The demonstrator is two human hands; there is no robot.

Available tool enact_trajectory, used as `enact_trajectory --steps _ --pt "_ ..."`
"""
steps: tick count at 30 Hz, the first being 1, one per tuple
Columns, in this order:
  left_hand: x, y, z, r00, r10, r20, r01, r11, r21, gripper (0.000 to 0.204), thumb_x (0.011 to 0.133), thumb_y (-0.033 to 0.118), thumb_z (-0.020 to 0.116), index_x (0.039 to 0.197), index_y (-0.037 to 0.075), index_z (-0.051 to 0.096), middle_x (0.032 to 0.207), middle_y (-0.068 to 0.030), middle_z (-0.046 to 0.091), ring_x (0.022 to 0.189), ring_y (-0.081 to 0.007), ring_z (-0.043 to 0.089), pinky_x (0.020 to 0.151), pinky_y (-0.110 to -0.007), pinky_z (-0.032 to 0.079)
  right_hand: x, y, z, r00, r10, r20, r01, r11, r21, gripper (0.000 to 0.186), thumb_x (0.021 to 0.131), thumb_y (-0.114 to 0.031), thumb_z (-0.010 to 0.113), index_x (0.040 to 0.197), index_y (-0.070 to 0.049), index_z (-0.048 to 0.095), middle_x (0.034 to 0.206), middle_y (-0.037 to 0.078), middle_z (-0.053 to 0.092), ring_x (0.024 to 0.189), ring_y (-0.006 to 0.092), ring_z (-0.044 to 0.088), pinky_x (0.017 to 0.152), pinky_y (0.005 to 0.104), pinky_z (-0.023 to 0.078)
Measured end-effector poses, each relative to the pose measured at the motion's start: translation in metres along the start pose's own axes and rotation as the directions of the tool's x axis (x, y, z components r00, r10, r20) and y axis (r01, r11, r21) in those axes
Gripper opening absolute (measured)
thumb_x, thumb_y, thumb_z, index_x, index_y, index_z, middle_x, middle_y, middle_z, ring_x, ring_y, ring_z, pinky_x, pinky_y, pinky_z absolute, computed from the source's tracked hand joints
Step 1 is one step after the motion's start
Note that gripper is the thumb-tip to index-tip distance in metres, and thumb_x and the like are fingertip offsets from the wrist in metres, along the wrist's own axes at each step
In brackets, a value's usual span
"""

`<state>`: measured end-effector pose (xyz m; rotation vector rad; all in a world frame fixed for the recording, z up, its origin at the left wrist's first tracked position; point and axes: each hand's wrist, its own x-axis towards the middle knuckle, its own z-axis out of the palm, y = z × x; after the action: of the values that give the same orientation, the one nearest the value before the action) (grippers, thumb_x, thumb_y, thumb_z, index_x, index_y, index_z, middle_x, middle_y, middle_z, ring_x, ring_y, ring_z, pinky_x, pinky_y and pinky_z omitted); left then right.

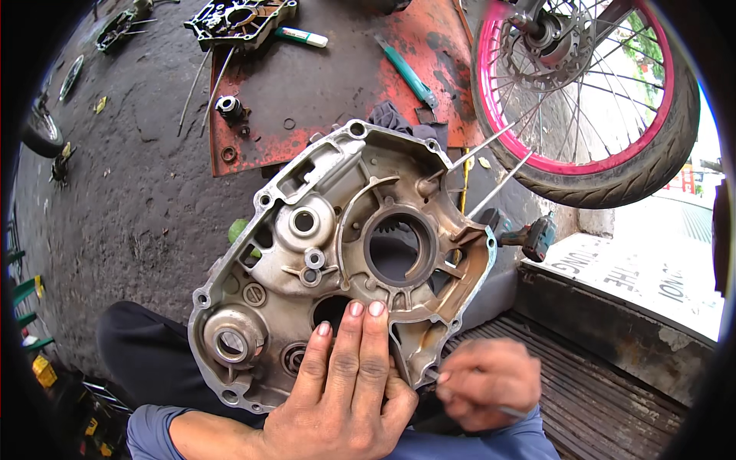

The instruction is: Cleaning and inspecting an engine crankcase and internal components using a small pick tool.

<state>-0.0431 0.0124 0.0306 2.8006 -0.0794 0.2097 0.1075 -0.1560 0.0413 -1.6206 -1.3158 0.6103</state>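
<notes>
A grey metal engine crankcase half (353,192) rests tilted over my lap, its bores and ribbed inside facing up. My left hand (345,391) lies on its near part, fingers stretched out flat beside a dark round opening. At the lower right rim of the casing, my right hand (491,383) is closed round a thin grey metal tool (432,374). The tool's tip meets the casing's edge, and its other end shows below the palm. The right hand is slightly blurred, so the tool's exact kind cannot be made out.
Beyond the casing lies a rusty red metal sheet (264,146) with a teal cutter knife (410,73), a white and green tube (303,37) and a small gear part (228,107). Another engine casing (241,23) sits behind. A pink-rimmed wheel (529,157) and a cordless driver (539,236) stand right.
</notes>
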Motion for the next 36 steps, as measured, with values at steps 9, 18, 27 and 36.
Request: enact_trajectory --steps 9,18,27,36 --pt "-0.002 0.000 0.004 0.999 -0.007 -0.031 0.007 1.000 -0.012 0.020 0.092 0.017 0.055 0.077 0.004 0.053 0.122 -0.0344 0.065 0.118 -0.0434 0.066 0.103 -0.057 0.048 0.007 -0.003 -0.003 0.997 -0.027 0.070 0.029 0.999 -0.021 0.021 0.076 -0.002 0.076 0.096 0.003 0.069 0.089 0.016 0.068 0.072 0.0273 0.070 0.059 0.0344 0.059" --pt "0.001 0.000 0.005 1.000 0.004 -0.025 -0.004 1.000 -0.009 0.020 0.092 0.017 0.055 0.077 0.004 0.053 0.122 -0.0346 0.066 0.118 -0.0439 0.066 0.103 -0.057 0.047 0.002 -0.002 -0.001 0.998 -0.037 0.051 0.044 0.989 -0.143 0.022 0.074 -0.003 0.077 0.093 0.003 0.068 0.086 0.015 0.067 0.064 0.0240 0.067 0.056 0.0323 0.057" --pt "0.005 0.002 -0.014 0.999 -0.035 -0.007 0.034 0.999 -0.030 0.012 0.093 0.012 0.056 0.086 0.003 0.059 0.129 -0.0331 0.062 0.122 -0.0440 0.062 0.102 -0.050 0.050 0.002 0.004 -0.002 0.996 0.055 -0.073 -0.055 0.998 0.003 0.016 0.080 0.000 0.075 0.094 0.002 0.068 0.083 0.015 0.068 0.064 0.0269 0.068 0.055 0.0338 0.055" --pt "0.006 0.002 -0.015 1.000 -0.031 0.003 0.031 0.999 -0.026 0.012 0.093 0.012 0.056 0.086 0.003 0.059 0.129 -0.0330 0.062 0.123 -0.0440 0.062 0.102 -0.050 0.050 0.003 0.009 -0.005 0.958 0.267 -0.102 -0.244 0.950 0.195 0.012 0.090 -0.010 0.074 0.091 0.001 0.067 0.082 0.014 0.069 0.069 0.0266 0.069 0.062 0.0344 0.055"
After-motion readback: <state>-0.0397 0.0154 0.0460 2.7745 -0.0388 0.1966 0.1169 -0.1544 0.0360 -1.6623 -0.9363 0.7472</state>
